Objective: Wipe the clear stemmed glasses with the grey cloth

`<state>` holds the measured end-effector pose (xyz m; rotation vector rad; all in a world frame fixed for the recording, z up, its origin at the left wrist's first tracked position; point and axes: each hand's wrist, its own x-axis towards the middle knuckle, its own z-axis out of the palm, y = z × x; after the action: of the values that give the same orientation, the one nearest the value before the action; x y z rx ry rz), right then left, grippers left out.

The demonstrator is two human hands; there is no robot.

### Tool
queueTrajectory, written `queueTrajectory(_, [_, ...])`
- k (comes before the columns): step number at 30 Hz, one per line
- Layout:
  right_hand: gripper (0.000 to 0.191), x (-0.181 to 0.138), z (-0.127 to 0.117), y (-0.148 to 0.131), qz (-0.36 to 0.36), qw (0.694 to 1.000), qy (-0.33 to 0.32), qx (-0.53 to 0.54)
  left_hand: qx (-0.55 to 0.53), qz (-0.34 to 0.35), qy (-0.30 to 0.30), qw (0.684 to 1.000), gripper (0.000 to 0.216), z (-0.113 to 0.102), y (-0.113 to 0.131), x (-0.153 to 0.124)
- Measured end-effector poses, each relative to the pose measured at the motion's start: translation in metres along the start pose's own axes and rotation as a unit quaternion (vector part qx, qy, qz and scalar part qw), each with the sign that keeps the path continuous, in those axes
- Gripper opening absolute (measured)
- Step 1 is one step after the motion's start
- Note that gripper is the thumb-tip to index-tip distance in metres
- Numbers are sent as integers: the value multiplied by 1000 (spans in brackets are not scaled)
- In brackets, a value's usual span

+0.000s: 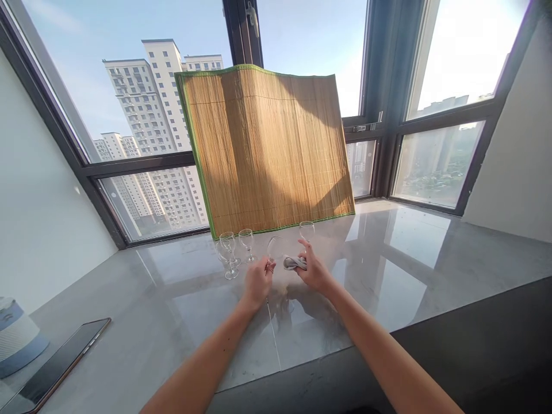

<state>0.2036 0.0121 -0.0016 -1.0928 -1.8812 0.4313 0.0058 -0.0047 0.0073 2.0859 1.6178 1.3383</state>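
Observation:
My left hand (257, 280) is closed round the stem end of a clear wine glass (274, 246), whose bowl tilts up and to the right above the sill. In my right hand (315, 269) is a folded grey cloth (294, 263), pinched just right of that glass and apart from it. Left of my hands stand several small stemmed glasses, among them a front one (231, 270) and one nearer the mat (246, 241). Another glass (307, 230) stands behind my right hand, its lower part hidden by my fingers.
A bamboo mat (267, 149) with green edging leans upright against the window behind the glasses. At the lower left a phone (64, 362) lies on the glossy grey sill (181, 356), beside a white and blue roll-like object (19, 339). The sill's front edge runs below my forearms.

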Motion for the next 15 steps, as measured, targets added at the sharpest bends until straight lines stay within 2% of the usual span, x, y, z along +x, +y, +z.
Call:
queueTrajectory(4, [71,-6,-1,-17,-22,999,19,36,1,-32,-26,999,15,1,-2,-3])
queueTrajectory(8, [66,-10,-2,-27,-26,998,46,29,86,25,-20,996,9,-4,-3,-3])
queueTrajectory(11, [60,-8,-5,-25,-10,997,78,-17,178,43,-39,982,10,-8,0,-3])
queueTrajectory(15, [60,-5,-14,-10,28,988,102,-112,278,65,-75,955,22,-11,4,-4])
